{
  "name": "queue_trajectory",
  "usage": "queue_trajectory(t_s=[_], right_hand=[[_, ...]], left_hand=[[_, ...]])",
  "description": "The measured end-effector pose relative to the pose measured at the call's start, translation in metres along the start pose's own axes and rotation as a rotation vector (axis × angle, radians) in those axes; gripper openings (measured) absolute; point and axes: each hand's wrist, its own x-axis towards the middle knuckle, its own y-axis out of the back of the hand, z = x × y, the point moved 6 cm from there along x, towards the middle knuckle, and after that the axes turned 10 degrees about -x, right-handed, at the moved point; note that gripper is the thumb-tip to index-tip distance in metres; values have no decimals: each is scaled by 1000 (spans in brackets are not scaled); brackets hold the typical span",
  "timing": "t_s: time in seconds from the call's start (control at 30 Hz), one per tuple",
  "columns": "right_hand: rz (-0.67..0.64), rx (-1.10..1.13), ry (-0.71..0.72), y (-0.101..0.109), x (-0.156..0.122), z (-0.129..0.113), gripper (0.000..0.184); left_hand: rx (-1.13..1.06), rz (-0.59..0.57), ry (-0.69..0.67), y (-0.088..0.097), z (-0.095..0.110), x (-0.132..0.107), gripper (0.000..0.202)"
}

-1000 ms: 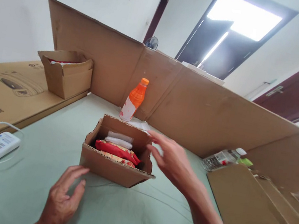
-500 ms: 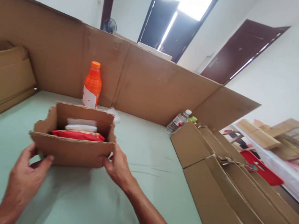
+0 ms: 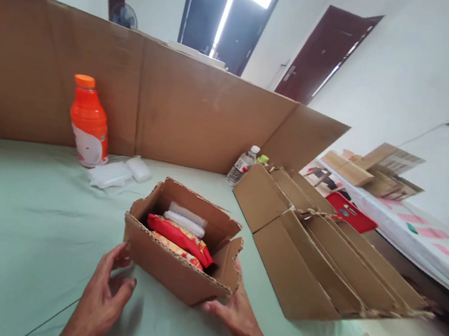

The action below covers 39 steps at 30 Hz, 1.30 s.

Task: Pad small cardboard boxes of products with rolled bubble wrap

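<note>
A small open cardboard box sits on the pale green table cover, tilted toward me. Inside it lie red and orange snack packets and white packets. My left hand touches the box's near left corner with curled fingers apart. At the near right corner, my right hand grips the box from below and behind, thumb on the front wall.
An orange bottle and two white packets stand by the tall cardboard screen. A clear water bottle leans at the back. Flattened cardboard boxes are stacked to the right. A red item lies beyond them.
My view has swung right. The box has been drawn toward me and turned, both hands now at its near corners; one second ago my right hand hovered above it.
</note>
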Motion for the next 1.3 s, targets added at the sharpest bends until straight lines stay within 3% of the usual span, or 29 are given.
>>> queue_trajectory(t_s=[0.1,0.2,0.33,0.47,0.67,0.83,0.93,1.03,1.3], right_hand=[[13,65,33,-11,15,5,128],[159,13,22,-8,26,9,119],[287,-45,-42,10,44,20,99],[335,-49,-56,35,64,41,94],[398,-58,-107,56,79,79,85],[396,-90,-164,48,78,100,77],[337,-199,-158,38,74,99,70],[264,-411,-109,30,72,90,63],[210,-735,35,22,80,79,37]], left_hand=[[-16,-41,2,-28,-8,4,72],[-16,-155,-42,-71,-3,26,74],[59,-384,-109,-142,2,69,78],[105,-467,-117,-196,-6,109,75],[167,-567,-134,-248,-19,128,79],[221,-623,-166,-278,-22,140,77],[255,-637,-179,-284,-25,151,72],[291,-634,-215,-270,-28,150,65],[421,-740,-391,-172,-22,85,54]])
